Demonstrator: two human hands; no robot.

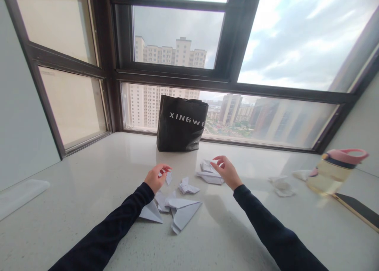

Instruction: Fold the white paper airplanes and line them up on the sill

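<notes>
My left hand (156, 178) is loosely curled just beside a small folded paper piece (168, 178), with a gap between thumb and fingers; I cannot tell if it touches the paper. My right hand (227, 172) has thumb and forefinger apart at the edge of a folded paper boat (211, 177) with a squarish folded top (207, 166). Between the hands lies a small pointed paper figure (188, 186). Nearer to me are a large paper plane (185, 213), a folded paper piece (161, 202) and another pointed paper shape (151, 212), partly behind my left sleeve.
A black bag (182, 128) with white lettering stands at the back against the window. On the right are crumpled white papers (282, 186), a bottle with a pink lid (333, 172) and a dark flat device (359, 209). A white flat object (23, 198) lies far left.
</notes>
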